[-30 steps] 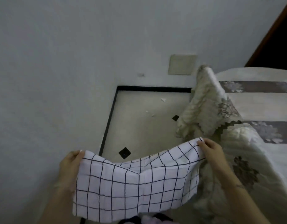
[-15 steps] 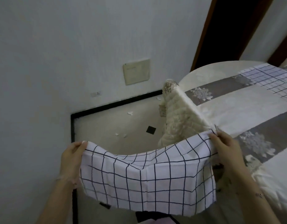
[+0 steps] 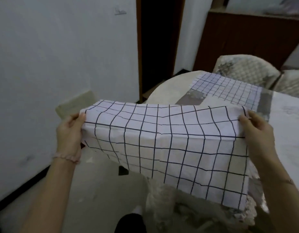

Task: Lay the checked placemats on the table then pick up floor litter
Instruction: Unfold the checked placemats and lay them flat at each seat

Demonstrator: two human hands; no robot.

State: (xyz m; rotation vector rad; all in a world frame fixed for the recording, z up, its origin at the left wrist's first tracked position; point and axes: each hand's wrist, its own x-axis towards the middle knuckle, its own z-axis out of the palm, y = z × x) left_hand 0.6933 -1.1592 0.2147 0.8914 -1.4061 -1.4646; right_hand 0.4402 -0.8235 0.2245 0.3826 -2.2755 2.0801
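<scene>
left hand (image 3: 70,132) pinches the left end of the checked placemat (image 3: 164,148) | mat hangs in the air by the table's near edge (image 3: 288,148), soft and light, best held by its corners | right hand (image 3: 256,130) pinches the right end

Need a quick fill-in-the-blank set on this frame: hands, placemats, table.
1. The left hand and right hand stretch the held placemat ____ them.
2. On the table, ____ laid placemat lies flat.
3. The pink bracelet sits on the ____ wrist.
Missing words: between; one; left.
</scene>
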